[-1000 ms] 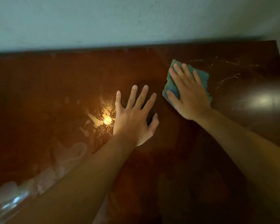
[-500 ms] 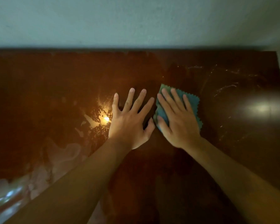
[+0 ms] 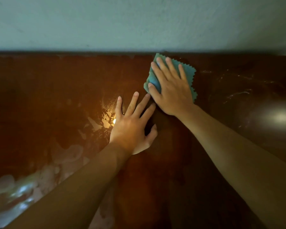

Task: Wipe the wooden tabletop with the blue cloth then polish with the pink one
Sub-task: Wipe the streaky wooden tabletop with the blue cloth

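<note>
Flat, straight-fingered, the right grip is pressed on the blue cloth; the left grip lies spread on the wooden bench. Soft and light, the cloth is likely best held down under the whole palm.

The blue cloth is a muted teal-blue with a zigzag, pinked edge. The bench is dark reddish-brown glossy wood, carrying a warm orange-yellow glare spot, pale whitish smears at its lower left and faint white streaks at the right. The wall behind is pale grey-green
</note>
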